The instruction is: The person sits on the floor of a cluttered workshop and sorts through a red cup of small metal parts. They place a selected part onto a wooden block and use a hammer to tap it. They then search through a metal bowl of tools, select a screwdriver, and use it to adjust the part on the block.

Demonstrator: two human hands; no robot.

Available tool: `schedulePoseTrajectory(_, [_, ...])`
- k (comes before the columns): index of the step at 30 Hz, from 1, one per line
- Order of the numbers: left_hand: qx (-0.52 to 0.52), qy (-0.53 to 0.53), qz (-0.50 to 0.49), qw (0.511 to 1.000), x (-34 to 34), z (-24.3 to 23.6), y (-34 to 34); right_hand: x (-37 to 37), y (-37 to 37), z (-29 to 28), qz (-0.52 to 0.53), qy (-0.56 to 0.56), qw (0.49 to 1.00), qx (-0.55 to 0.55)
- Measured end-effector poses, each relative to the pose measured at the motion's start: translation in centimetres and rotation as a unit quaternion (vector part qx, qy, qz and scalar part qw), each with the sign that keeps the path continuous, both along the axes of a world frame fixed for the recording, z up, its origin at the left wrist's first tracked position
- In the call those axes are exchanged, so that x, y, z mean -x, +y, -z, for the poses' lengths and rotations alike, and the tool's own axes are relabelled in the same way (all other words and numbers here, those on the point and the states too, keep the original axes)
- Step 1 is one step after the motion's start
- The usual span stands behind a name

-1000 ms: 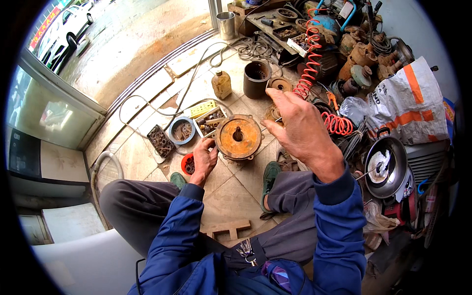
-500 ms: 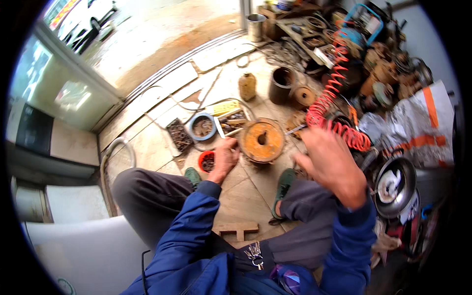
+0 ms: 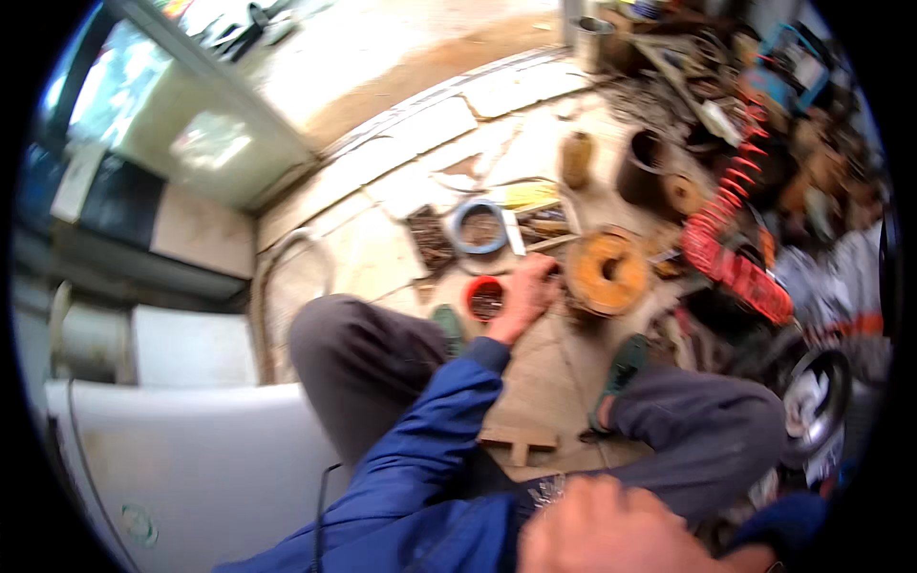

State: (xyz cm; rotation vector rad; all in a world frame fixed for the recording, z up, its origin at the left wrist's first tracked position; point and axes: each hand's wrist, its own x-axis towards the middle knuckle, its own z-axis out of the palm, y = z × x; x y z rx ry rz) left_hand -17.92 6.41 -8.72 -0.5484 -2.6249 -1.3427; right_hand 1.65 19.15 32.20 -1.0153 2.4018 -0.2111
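- Fingers first, and they're curled at the left hand [image 3: 523,294], tips just beside the rusty housing, though whether they touch it or pinch anything I can't tell. Low over the lap, the right hand [image 3: 621,537] is a blur — knuckles bent, fingers seemingly bunched, contents unreadable.
- Biggest of the pieces near the work: the red coiled hose [image 3: 737,277], sprawled on the right, springy by the look of it and likely to snag.
- Now the rusty housing [image 3: 592,279], centre stage! It's on the tiled floor between the feet, round orange face up, a dark hole in the middle. Looks like cast metal, so I'd judge it heavy and stiff, rough with rust, perhaps slick if oily. Best hold? Both palms low around its sides — the rim gives the fingertips little to hook.
- Just beyond stands the dark cylinder [image 3: 637,174], open end up, probably weighty too.
- Next down, the blue-rimmed dish [image 3: 480,251], small parts inside, easily spilled.
- Smallest, the red cup [image 3: 471,301], right by the left hand, dark bits within; light, I'd guess, and simple to knock over.
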Motion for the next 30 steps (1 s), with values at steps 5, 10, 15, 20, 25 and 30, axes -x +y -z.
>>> schedulePoseTrajectory(5, [0.038,-0.049,-0.023,0.998,-1.0,-2.2,-0.1,3.6,-1.8,6.0,-0.039,0.027,0.999,-0.011])
schedulePoseTrajectory(10, [-0.039,-0.051,-0.024,0.998,-0.3,-0.7,1.4,8.7,4.8,13.7,0.192,0.175,0.959,0.113])
schedulePoseTrajectory(15, [-0.039,-0.056,-0.04,0.997,-1.0,-1.9,1.1,9.6,6.8,15.9,0.193,0.127,0.973,-0.023])
schedulePoseTrajectory(20, [0.001,-0.032,-0.007,0.999,-0.6,-2.7,1.0,9.7,7.4,16.2,0.211,0.218,0.952,0.041])
schedulePoseTrajectory(25, [-0.021,-0.065,-0.022,0.997,-0.4,-1.8,0.9,10.4,9.1,14.5,0.258,0.183,0.948,0.027])
schedulePoseTrajectory(30, [-0.06,-0.09,-0.055,0.993,-1.2,-1.8,1.2,10.4,10.5,13.8,0.292,0.189,0.937,0.036])
